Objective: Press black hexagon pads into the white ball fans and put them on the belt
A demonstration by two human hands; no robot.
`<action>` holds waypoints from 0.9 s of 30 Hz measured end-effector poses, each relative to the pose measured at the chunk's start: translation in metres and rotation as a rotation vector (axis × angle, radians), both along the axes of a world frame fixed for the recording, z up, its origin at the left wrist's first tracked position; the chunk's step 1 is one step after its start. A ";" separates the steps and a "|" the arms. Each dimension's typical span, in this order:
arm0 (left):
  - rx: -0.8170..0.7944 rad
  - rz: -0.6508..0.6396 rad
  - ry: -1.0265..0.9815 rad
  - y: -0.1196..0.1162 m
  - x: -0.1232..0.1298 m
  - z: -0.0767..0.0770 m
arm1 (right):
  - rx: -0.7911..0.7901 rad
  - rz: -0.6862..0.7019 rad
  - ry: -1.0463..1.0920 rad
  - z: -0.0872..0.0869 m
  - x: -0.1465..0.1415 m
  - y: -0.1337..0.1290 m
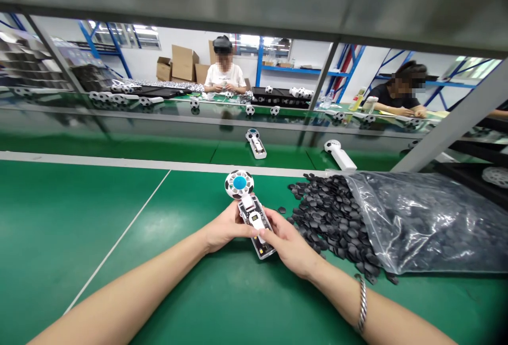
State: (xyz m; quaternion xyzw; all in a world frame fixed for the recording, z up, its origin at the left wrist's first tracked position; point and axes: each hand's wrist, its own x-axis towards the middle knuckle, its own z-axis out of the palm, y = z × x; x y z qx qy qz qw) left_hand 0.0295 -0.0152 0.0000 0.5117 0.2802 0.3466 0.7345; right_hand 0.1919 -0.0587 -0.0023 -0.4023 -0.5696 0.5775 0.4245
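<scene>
Over the green table, both of my hands are closed round a handheld fan (254,212). Its round head has a black-and-white football pattern with a blue centre, and it points away from me. A clear casing on the handle shows dark inner parts and a white piece with a small display. My left hand (230,227) grips the handle's left side, and my right hand (288,242) grips its right side. Both thumbs press on the white piece. Just right of my right hand lies a heap of small black plastic pieces (333,212), spilling from a clear plastic bag (428,223).
Beyond the table's pale edge (119,162), another fan (256,144) and a white-handled fan (340,154) lie on a green strip. A metal shelf (254,1) spans overhead, with a slanted post (448,117) at right. Two people sit at the far bench among more football-patterned parts.
</scene>
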 end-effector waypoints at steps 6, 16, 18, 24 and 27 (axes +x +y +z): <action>-0.074 0.025 -0.019 0.001 0.000 0.000 | -0.018 -0.019 -0.020 0.000 0.001 0.001; -0.061 0.046 -0.038 0.001 0.003 0.001 | -0.101 -0.033 0.146 0.006 0.002 0.002; -0.060 0.049 -0.044 0.002 0.003 0.001 | -0.098 -0.029 0.165 0.005 0.002 0.003; -0.053 0.030 -0.049 0.003 0.003 0.000 | -0.093 -0.034 0.184 0.004 0.002 0.004; -0.065 0.025 -0.050 0.003 0.003 0.000 | -0.108 -0.047 0.199 0.004 0.003 0.004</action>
